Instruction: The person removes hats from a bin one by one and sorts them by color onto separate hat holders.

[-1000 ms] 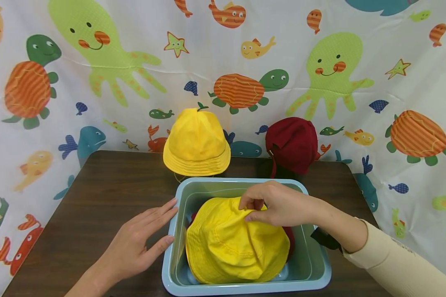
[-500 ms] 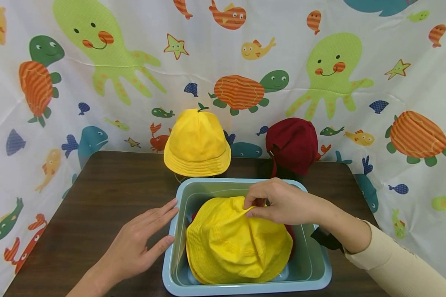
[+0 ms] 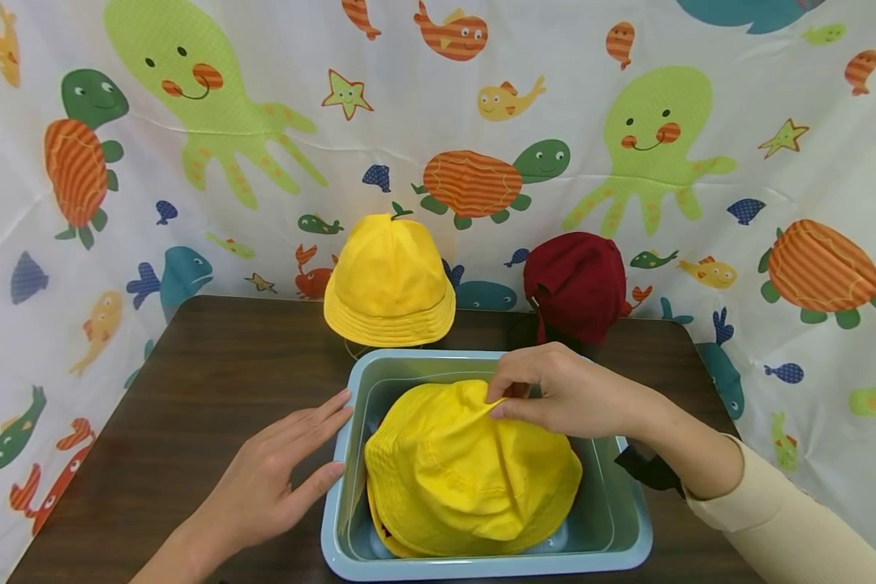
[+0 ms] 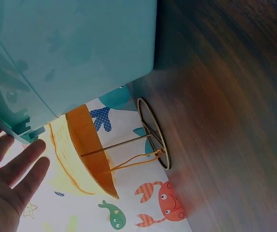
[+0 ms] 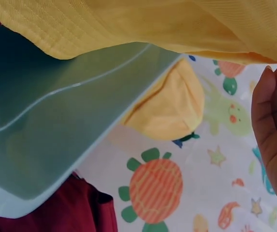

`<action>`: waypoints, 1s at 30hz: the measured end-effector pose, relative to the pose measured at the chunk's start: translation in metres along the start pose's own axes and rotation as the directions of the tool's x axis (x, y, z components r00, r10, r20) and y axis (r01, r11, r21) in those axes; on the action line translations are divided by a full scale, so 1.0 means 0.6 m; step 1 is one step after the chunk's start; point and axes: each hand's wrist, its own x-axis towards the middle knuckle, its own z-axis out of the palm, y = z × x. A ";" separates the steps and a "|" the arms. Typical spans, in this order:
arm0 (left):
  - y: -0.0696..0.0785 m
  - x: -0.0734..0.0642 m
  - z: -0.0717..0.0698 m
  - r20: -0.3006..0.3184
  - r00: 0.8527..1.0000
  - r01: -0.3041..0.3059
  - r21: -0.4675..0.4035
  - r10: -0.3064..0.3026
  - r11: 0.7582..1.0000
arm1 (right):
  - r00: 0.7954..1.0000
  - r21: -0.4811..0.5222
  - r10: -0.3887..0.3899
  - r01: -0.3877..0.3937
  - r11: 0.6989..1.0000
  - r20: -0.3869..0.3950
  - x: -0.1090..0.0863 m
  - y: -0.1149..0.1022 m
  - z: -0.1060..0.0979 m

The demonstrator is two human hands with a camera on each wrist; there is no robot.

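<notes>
In the head view a yellow bucket hat [image 3: 467,478] lies bunched in a light blue plastic tub [image 3: 336,519]. My right hand [image 3: 569,393] pinches the hat's cloth near its top between thumb and fingers; in the right wrist view the hat's brim [image 5: 65,34] hangs over the tub. A sliver of dark red shows under the hat at lower left. My left hand [image 3: 270,470] rests its straight fingertips along the tub's left rim. The left wrist view has the left fingers [image 4: 24,166] at that rim.
Behind the tub, a second yellow hat [image 3: 389,284] sits on a wire stand [image 4: 153,130] and a dark red cap [image 3: 577,284] stands to its right. The brown table [image 3: 241,373] backs onto a curtain [image 3: 263,49] printed with sea animals.
My right hand has moved slightly up and right, drawing the yellow hat with it. The red cloth at the hat's right side is now covered. My left hand stays at the rim.
</notes>
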 end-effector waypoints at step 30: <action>-0.005 -0.003 0.004 0.033 0.998 0.044 0.016 -0.044 0.999 | 0.988 -0.073 -0.062 0.052 0.996 -0.145 -0.012 -0.037 -0.050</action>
